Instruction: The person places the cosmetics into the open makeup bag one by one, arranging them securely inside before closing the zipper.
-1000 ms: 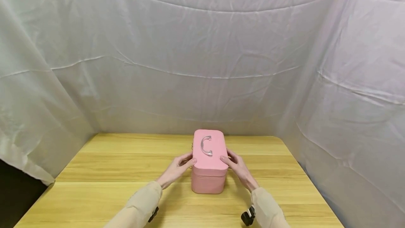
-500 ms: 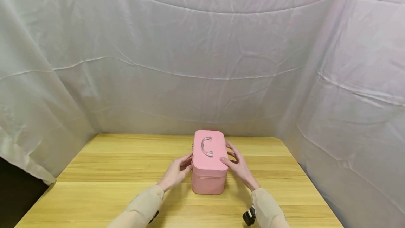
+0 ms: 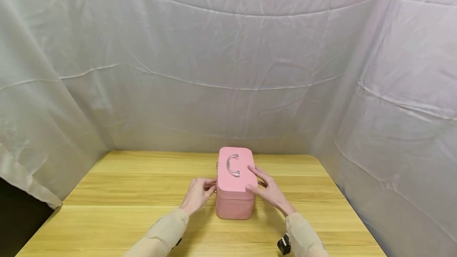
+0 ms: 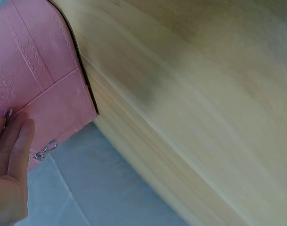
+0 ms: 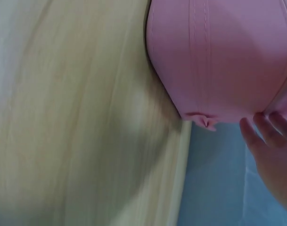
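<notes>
A pink vanity case [image 3: 235, 207] with a silver handle [image 3: 232, 165] on its lid stands upright on the wooden table [image 3: 143, 193], its lid down. At its left side my left hand [image 3: 197, 193] pinches a small metal zipper pull [image 4: 8, 114] between thumb and fingers. A second zipper pull [image 4: 46, 149] hangs from the same side, apart from the hand. My right hand [image 3: 269, 191] rests on the right part of the lid with fingers spread. Its other fingers [image 5: 270, 129] touch the case's far right side.
Grey-white curtains [image 3: 228, 110] hang behind the table and along both sides. A pink bow-like tab [image 5: 204, 121] sticks out from the case's right side. A dark area [image 3: 21, 217] lies beyond the table at the left.
The left thumb has left the lid's edge, and that hand has drawn in to pinch the zipper pull. The right hand has shifted further onto the lid. The case stays in place.
</notes>
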Motion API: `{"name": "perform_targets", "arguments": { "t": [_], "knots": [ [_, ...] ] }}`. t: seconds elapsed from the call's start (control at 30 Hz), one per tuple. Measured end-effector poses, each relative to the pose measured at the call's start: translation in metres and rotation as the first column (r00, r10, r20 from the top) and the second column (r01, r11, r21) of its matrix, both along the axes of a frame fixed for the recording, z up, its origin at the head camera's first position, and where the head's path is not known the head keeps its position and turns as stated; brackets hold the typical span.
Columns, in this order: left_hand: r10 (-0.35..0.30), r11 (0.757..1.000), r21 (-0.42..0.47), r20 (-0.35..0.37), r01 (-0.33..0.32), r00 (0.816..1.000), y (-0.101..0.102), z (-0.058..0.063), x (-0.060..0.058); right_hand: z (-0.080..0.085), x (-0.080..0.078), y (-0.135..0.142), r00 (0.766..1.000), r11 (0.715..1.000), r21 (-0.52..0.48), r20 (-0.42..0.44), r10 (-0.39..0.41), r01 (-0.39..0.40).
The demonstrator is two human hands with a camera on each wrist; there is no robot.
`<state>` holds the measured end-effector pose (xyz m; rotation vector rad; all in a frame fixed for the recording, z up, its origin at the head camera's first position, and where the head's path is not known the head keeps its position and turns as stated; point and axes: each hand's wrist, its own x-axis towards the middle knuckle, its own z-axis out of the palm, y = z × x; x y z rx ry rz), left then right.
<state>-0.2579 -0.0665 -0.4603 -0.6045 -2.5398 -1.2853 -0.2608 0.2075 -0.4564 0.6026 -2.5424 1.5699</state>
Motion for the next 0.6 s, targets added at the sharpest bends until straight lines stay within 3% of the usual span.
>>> {"name": "perform_targets", "arguments": {
  "t": [0.17, 0.3, 0.6],
  "knots": [
    [0.041, 0.998, -0.046, -0.033, -0.043, 0.999, -0.001, 0.003, 0.001, 0.001, 0.000, 0.002, 0.997, 0.993, 0.098, -0.021, 0.072, -0.070],
    [0.050, 0.997, -0.051, -0.040, -0.052, 0.998, -0.003, 0.004, 0.000, 0.001, 0.000, 0.002, 0.995, 0.987, 0.142, -0.060, 0.084, -0.074],
    [-0.059, 0.996, -0.064, -0.057, 0.055, 0.997, -0.014, 0.004, -0.002, 0.004, 0.001, 0.002, 0.986, 0.968, 0.246, -0.140, 0.093, -0.057]
  ]
}}
